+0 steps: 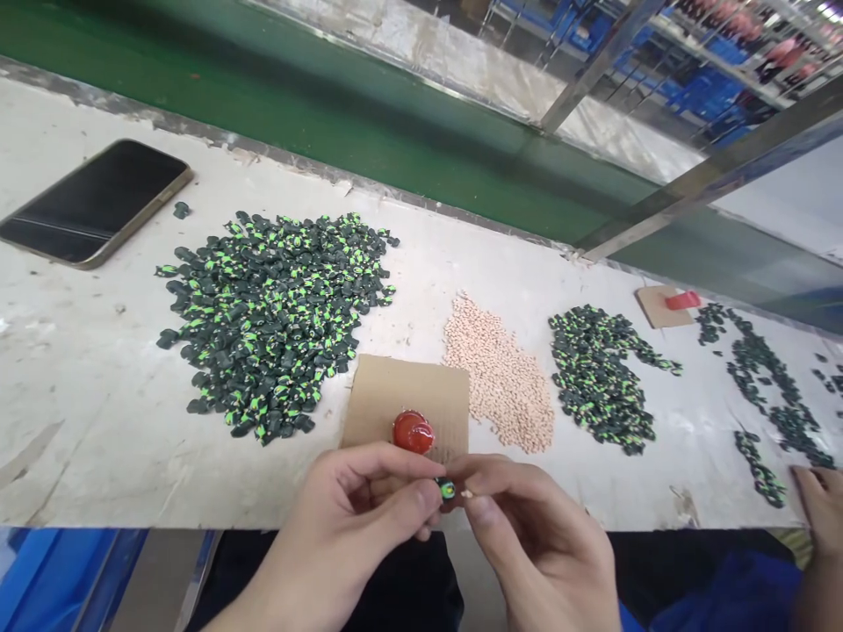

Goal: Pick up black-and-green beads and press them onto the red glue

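Clearly, in the head view, your left hand (pixel 356 518) pinches a small dark piece (pixel 446 489) with a green patch turned outward, probably so that you can see its face. Your right hand (pixel 546 535) grips a pale bit (pixel 467 494) between thumb and fingertip, just beside that piece, likely for fine control. Both are near the worktable's front edge (pixel 164 518). Just beyond, a red glossy blob (pixel 414 432) sits on a cardboard square (pixel 375 395), which perhaps shields the surface. The dark pile (pixel 277 325) and pale pile (pixel 497 377) flank it, seemingly for easy reach. You'll find no readable brand, label or writing, even on the phone (pixel 98 202).
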Tool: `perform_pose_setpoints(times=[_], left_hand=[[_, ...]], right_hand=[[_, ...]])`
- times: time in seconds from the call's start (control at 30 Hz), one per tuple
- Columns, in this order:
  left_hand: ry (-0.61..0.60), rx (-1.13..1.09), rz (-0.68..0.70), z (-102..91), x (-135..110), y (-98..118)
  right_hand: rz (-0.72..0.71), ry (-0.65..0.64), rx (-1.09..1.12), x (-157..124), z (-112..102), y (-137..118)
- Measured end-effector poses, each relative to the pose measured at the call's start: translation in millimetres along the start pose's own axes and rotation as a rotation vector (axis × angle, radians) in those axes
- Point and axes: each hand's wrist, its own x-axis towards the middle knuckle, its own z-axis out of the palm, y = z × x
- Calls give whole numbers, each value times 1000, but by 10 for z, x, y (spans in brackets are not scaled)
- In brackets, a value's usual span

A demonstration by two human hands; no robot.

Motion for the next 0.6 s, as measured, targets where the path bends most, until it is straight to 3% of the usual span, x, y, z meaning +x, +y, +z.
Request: perform_pose_setpoints(times=[0.33, 0.6], left_hand=[[160, 29, -103, 118, -106, 121], [-9, 67, -77, -44, -63, 88]], right_hand=[[-50, -22, 12, 32, 48, -55], [-123, -226, -161, 200, -85, -120]])
